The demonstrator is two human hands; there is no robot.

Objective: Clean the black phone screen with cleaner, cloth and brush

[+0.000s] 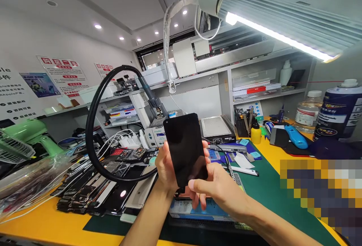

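Note:
A black phone screen [186,151] is held up in front of me, tilted, its dark glossy face toward me and a small camera hole near its top left corner. My left hand [165,170] grips it by the left edge, and fingertips show past its right edge. At the lower right corner, my right hand [216,183] is closed on the screen, with the thumb pressed on the front near the bottom. Its other fingers curl below and are partly hidden. Under the hands lies a blue-and-white item [181,208] on the bench.
Stacked phones and screens [93,185] cover the bench at left, behind a black looped hose [92,125]. A hot plate [216,129] stands behind the green mat [263,189]. At right are a spray can [339,110] and a yellow bottle [256,134]. A lamp [277,19] hangs overhead.

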